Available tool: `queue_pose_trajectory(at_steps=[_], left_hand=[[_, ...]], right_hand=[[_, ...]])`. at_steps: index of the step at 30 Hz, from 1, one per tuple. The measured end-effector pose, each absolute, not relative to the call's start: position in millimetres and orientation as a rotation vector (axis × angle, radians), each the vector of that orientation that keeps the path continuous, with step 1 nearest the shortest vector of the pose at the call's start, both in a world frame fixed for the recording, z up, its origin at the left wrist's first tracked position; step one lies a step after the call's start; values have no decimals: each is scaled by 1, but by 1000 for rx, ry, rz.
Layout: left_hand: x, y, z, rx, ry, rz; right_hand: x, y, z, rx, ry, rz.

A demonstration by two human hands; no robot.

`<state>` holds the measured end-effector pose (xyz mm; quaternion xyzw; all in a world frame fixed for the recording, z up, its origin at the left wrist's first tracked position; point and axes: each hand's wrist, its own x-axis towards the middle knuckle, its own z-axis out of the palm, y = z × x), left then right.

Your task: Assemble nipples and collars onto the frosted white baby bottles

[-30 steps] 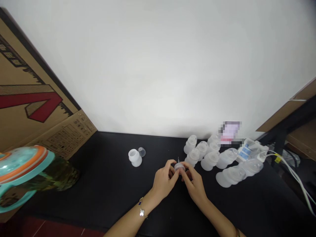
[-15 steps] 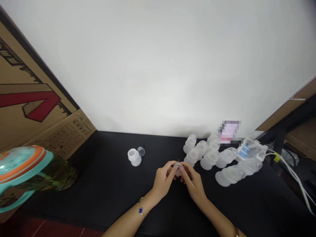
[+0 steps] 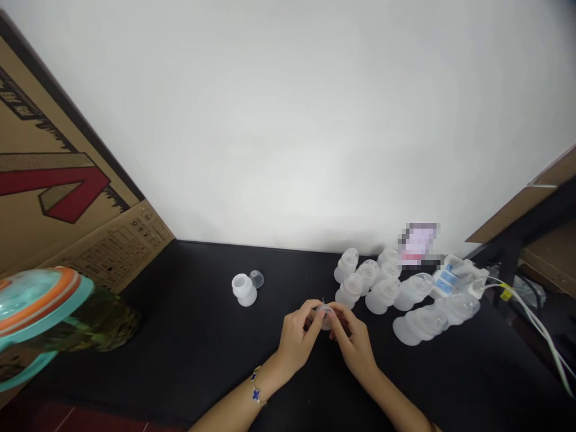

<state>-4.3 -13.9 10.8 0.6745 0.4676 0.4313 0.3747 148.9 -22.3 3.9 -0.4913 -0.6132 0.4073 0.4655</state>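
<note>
Between the fingertips of my left hand (image 3: 299, 336) and my right hand (image 3: 351, 336) is a small round translucent bottle part (image 3: 326, 323), perhaps a collar with its teat. Both thumbs press on its near upper edge, and a thin tip pokes up behind them. My fingers cover much of it, so its exact kind does not show. To the left, a white open-necked baby bottle (image 3: 245, 294) stands on the black table (image 3: 193, 336), with a clear dome cap (image 3: 256, 278) beside it.
Several frosted baby bottles with clear caps (image 3: 382, 294) stand to the right. Behind them are a white power strip (image 3: 446, 281) with cables (image 3: 535, 324) and a pixelated pink item (image 3: 417, 243). A large teal-lidded jug (image 3: 90, 318) and a cardboard box (image 3: 112, 240) occupy the left.
Both hands have come slightly nearer to me with the translucent part, and its rim now shows a little differently between the thumbs. The bottles stay where they were.
</note>
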Motion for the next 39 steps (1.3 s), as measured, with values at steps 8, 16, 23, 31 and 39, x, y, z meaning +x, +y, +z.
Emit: queue_pose_trajectory(at_steps=[8,16,23,31,39], left_hand=[[-5,-15,13,1755,1200,1107],[-5,-15,12,1747,1206,1117],[-4,-16,11,1750,1215,1113],[-4,-16,7,1738,1217,1127],[-3,-17,8,1744,1238,1125]], right_hand=[[149,-23,3,-1198,-1514,997],[149,-23,4,-1208,-1528,974],[149,-23,0,-1212,-1540,971],[149,-24,1,-1208,-1539,970],[149,-24,5,-1206,-1554,937]])
